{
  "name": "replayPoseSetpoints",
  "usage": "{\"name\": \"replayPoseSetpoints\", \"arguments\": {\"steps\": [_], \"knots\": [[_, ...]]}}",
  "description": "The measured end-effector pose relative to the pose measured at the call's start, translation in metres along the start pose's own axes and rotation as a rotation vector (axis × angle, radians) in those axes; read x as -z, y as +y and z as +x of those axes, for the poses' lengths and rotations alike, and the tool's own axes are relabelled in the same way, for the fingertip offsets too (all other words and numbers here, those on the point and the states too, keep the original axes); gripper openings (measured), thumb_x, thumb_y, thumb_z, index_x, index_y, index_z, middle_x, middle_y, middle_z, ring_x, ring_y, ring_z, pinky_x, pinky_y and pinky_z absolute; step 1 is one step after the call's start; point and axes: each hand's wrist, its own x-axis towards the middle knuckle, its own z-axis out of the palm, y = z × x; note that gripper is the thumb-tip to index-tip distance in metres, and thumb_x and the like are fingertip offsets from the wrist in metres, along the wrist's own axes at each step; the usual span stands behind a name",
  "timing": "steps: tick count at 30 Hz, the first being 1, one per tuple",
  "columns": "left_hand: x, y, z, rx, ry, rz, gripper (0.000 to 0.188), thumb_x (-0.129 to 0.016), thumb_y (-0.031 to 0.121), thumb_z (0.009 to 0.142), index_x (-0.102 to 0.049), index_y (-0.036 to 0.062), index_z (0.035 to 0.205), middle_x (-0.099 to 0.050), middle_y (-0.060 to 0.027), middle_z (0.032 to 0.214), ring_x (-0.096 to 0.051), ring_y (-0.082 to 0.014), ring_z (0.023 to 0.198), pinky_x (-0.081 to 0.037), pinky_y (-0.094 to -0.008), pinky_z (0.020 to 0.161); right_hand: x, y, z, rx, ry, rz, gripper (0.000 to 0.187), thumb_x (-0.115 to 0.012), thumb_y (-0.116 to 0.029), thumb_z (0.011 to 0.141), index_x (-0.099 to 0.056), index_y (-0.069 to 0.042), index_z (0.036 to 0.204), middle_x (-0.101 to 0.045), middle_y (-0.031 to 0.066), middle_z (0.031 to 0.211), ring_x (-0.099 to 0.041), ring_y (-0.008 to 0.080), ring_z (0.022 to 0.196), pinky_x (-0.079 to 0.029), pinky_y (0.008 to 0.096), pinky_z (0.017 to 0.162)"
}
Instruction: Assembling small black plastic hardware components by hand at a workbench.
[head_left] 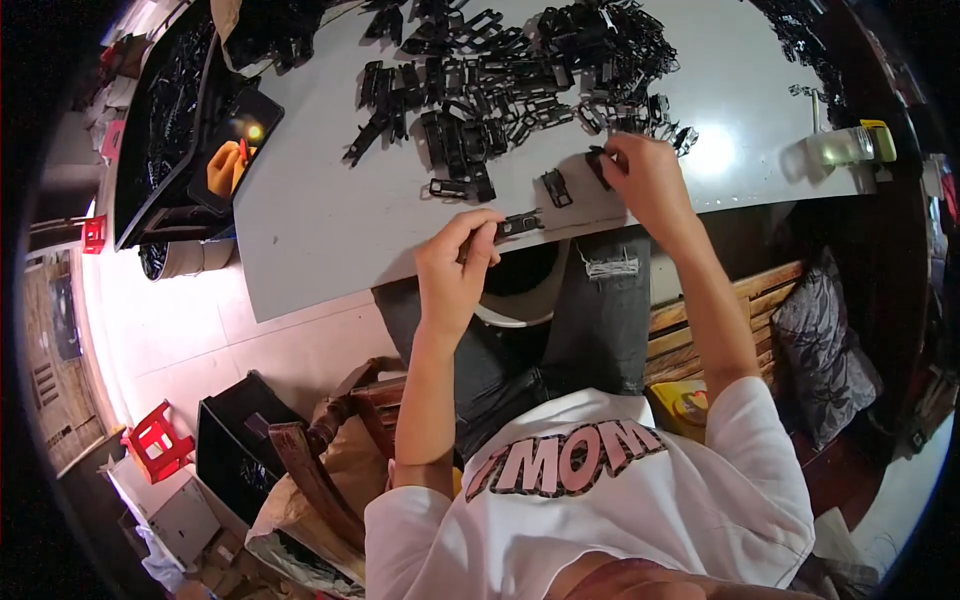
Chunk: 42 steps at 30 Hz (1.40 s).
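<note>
Between thumb and fingers my left hand (452, 268) pinches a small black plastic part (519, 224) with a rectangular frame shape, near the table's front edge. My right hand (648, 182) is closed on another dark plastic part (598, 167), partly hidden by the fingers, at the table surface. A single black frame-shaped part (557, 187) lies between the two hands. Beyond them spreads a large heap of similar black parts (500, 85). One loose part (449, 188) lies at the heap's near edge, just past my left hand.
A clear jar (845, 147) with a yellow-green end lies at the table's right. A phone (237, 150) leans by a black bin (165, 130) of dark parts at the left. Below are a wooden chair (310, 450), a red stool (158, 442) and a pale tub (515, 312) between my legs.
</note>
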Motion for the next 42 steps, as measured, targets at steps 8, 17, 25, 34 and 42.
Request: {"name": "replayPoseSetpoints", "arguments": {"steps": [8, 17, 25, 34, 42], "knots": [[0.008, -0.002, 0.007, 0.188, -0.132, -0.156, 0.02, -0.061, 0.003, 0.087, -0.062, -0.0029, 0.106, -0.063, -0.0033, 0.086, -0.059, -0.008, 0.071, -0.048, -0.0204, 0.064, -0.02, -0.019, -0.022, -0.009, 0.252, -0.05, 0.02, -0.069, -0.014, 0.077, -0.059, 0.001, 0.087, -0.058, 0.0134, 0.072, -0.057, 0.0287, 0.059, -0.046, 0.0358, 0.056], [0.009, -0.008, 0.006, 0.125, -0.156, -0.085, 0.025, -0.067, 0.001, 0.08, -0.062, 0.0015, 0.105, -0.057, -0.0014, 0.075, -0.051, -0.0044, 0.066, -0.048, -0.02, 0.064, -0.03, -0.068, -0.027, -0.14, 0.133, -0.007, 0.026, -0.07, -0.018, 0.075, -0.056, 0.003, 0.084, -0.058, 0.0151, 0.073, -0.058, 0.0316, 0.062, -0.046, 0.0389, 0.056], [0.008, -0.004, 0.007, 0.182, -0.167, -0.103, 0.027, -0.065, -0.001, 0.081, -0.061, 0.0001, 0.107, -0.064, -0.0061, 0.082, -0.063, -0.009, 0.074, -0.05, -0.0221, 0.065, -0.029, -0.067, -0.026, -0.097, 0.024, -0.113, 0.022, -0.069, -0.014, 0.072, -0.059, -0.001, 0.087, -0.059, 0.0139, 0.086, -0.06, 0.0331, 0.071, -0.048, 0.0397, 0.062], [0.005, -0.011, 0.009, 0.114, -0.128, -0.107, 0.027, -0.063, -0.002, 0.082, -0.061, 0.0, 0.109, -0.068, -0.0102, 0.09, -0.067, -0.0124, 0.081, -0.051, -0.0244, 0.067, -0.019, -0.082, -0.034, 0.26, -0.113, 0.214, 0.03, -0.069, -0.002, 0.066, -0.062, -0.003, 0.095, -0.055, 0.0101, 0.086, -0.058, 0.0274, 0.077, -0.049, 0.0347, 0.066], [0.002, -0.003, 0.008, 0.156, -0.142, -0.04, 0.028, -0.06, -0.006, 0.085, -0.06, -0.0037, 0.112, -0.066, -0.0072, 0.098, -0.062, -0.0111, 0.085, -0.052, -0.0248, 0.075, -0.021, -0.085, -0.039, 0.397, -0.06, 0.084, 0.031, -0.071, -0.003, 0.068, -0.063, -0.001, 0.097, -0.054, 0.0097, 0.09, -0.057, 0.0234, 0.074, -0.048, 0.0329, 0.063]]}}
